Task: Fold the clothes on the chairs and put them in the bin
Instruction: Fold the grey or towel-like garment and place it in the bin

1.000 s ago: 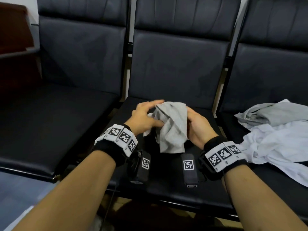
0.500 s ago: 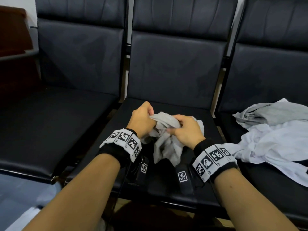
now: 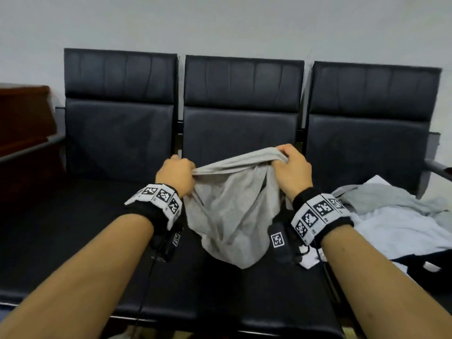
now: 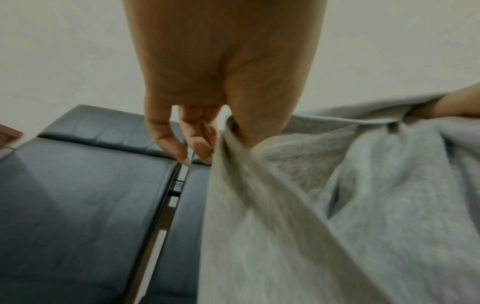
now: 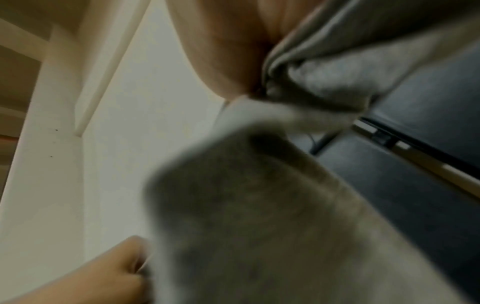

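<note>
A grey garment (image 3: pixel 232 211) hangs in the air over the middle black chair (image 3: pixel 242 133), stretched between both hands. My left hand (image 3: pixel 175 174) pinches its top edge on the left, and my right hand (image 3: pixel 291 167) grips the bunched top edge on the right. In the left wrist view the grey garment (image 4: pixel 337 205) drapes from the thumb side of my left hand (image 4: pixel 221 127), whose outer fingers hang loose. The right wrist view is blurred, with the grey garment (image 5: pixel 259 216) filling most of it. No bin is in view.
A heap of grey and white clothes (image 3: pixel 396 221) lies on the right chair (image 3: pixel 367 143). The left chair (image 3: pixel 117 138) holds nothing. A dark wooden cabinet (image 3: pixel 24 123) stands at far left and a pale wall rises behind the chairs.
Both hands have lifted the grey garment off the middle seat and pulled apart, so the crumpled cloth now hangs spread between them. The head view has tilted up to show the wall.
</note>
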### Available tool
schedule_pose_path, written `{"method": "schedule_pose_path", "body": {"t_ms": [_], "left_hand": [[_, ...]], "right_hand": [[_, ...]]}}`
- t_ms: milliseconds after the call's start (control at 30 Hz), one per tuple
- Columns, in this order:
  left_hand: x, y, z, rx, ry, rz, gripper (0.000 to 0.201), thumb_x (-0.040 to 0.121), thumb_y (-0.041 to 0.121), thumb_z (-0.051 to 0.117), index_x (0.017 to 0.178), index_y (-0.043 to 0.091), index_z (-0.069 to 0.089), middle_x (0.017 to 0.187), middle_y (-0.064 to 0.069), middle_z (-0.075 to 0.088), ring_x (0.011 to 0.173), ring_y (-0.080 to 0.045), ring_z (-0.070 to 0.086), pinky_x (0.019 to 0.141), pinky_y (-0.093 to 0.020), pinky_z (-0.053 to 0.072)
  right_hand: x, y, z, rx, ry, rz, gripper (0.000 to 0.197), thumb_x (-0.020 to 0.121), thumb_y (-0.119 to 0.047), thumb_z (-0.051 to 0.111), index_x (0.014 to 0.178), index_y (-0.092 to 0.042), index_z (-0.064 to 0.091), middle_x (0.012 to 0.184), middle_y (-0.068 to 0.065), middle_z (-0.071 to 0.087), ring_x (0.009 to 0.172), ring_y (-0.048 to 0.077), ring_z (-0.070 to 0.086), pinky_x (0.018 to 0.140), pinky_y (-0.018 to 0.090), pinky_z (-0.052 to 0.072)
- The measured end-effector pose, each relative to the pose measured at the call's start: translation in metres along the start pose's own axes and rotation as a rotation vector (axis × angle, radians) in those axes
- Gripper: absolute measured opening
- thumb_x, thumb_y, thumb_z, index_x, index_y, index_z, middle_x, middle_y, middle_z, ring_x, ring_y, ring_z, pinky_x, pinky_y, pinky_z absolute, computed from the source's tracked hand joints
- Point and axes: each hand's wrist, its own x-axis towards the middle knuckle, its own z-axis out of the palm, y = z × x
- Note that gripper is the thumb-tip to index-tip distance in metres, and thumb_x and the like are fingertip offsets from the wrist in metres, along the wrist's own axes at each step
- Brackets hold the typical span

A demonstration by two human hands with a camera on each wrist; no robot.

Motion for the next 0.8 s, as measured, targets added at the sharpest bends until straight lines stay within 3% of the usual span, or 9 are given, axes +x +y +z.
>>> {"method": "schedule_pose_path", "body": {"t_ms": [100,233,300,400,467,567,667,733,800], "left_hand": [[0.006,-0.008,-0.034,-0.073,0.122,-0.091,0.028,0.085,0.011,0.058,0.113,0.012,0.062,0.113,-0.02,0.05,0.103,-0.041,0.053,0.085,-0.043,0.045],[0.007,-0.015,-0.063,-0.145,0.2,-0.238,0.025,0.09,0.009,0.048,0.115,0.007,0.054,0.113,-0.025,0.057,0.103,-0.045,0.055,0.077,-0.041,0.042],[0.004,-0.021,-0.073,-0.122,0.171,-0.301,0.025,0.089,0.009,0.05,0.113,0.005,0.057,0.114,-0.026,0.059,0.104,-0.045,0.057,0.077,-0.04,0.043],[0.004,-0.03,-0.094,-0.06,0.116,-0.365,0.021,0.086,0.009,0.056,0.103,-0.002,0.062,0.111,-0.026,0.062,0.1,-0.042,0.061,0.073,-0.039,0.045],[0.008,-0.036,-0.11,-0.096,0.132,-0.441,0.022,0.086,0.008,0.057,0.101,-0.007,0.064,0.109,-0.026,0.064,0.1,-0.04,0.063,0.078,-0.039,0.049],[0.017,-0.044,-0.124,-0.469,0.157,-0.506,0.027,0.088,0.002,0.054,0.111,-0.011,0.061,0.108,-0.025,0.066,0.091,-0.034,0.068,0.077,-0.039,0.058],[0.02,-0.041,-0.129,-0.904,0.243,-0.421,0.037,0.09,0.0,0.048,0.125,-0.008,0.054,0.116,-0.018,0.063,0.089,-0.026,0.068,0.068,-0.036,0.061],[0.033,-0.043,-0.124,-1.126,0.411,-0.399,0.041,0.078,0.006,0.047,0.116,-0.003,0.061,0.112,-0.021,0.064,0.097,-0.038,0.066,0.066,-0.044,0.06],[0.046,-0.041,-0.118,-1.231,0.578,-0.346,0.042,0.068,0.01,0.042,0.102,-0.001,0.064,0.105,-0.025,0.065,0.096,-0.041,0.064,0.074,-0.048,0.057]], "right_hand": [[0.016,-0.026,-0.028,-0.04,0.055,-0.021,0.009,0.085,-0.015,0.059,0.087,-0.018,0.067,0.079,-0.004,0.062,0.077,0.014,0.053,0.064,0.017,0.032],[0.027,-0.051,-0.051,-0.042,0.136,-0.001,0.018,0.09,-0.018,0.053,0.073,-0.021,0.057,0.083,0.0,0.059,0.084,0.023,0.053,0.068,0.025,0.031],[0.031,-0.062,-0.06,-0.057,0.177,0.017,0.019,0.093,-0.016,0.045,0.082,-0.019,0.06,0.094,0.008,0.062,0.095,0.03,0.055,0.07,0.027,0.03],[0.037,-0.073,-0.074,-0.103,0.221,0.041,0.03,0.097,-0.012,0.036,0.11,-0.009,0.063,0.119,0.017,0.062,0.111,0.04,0.053,0.086,0.036,0.038],[0.04,-0.077,-0.082,-0.085,0.271,0.081,0.034,0.096,-0.007,0.035,0.115,-0.007,0.063,0.123,0.018,0.061,0.114,0.04,0.053,0.092,0.039,0.041],[0.04,-0.081,-0.083,0.106,0.36,0.128,0.041,0.089,0.0,0.036,0.112,-0.012,0.067,0.116,0.012,0.064,0.109,0.032,0.058,0.097,0.04,0.047],[0.034,-0.087,-0.08,0.247,0.437,0.13,0.041,0.091,-0.001,0.037,0.114,-0.016,0.067,0.117,0.006,0.064,0.103,0.021,0.058,0.093,0.032,0.049],[0.031,-0.094,-0.081,0.285,0.476,0.121,0.039,0.094,-0.004,0.036,0.119,-0.015,0.064,0.12,0.005,0.063,0.101,0.016,0.055,0.086,0.023,0.045],[0.03,-0.101,-0.084,0.271,0.506,0.105,0.041,0.093,-0.003,0.034,0.12,-0.012,0.063,0.121,0.006,0.063,0.106,0.02,0.057,0.088,0.024,0.044]]}}
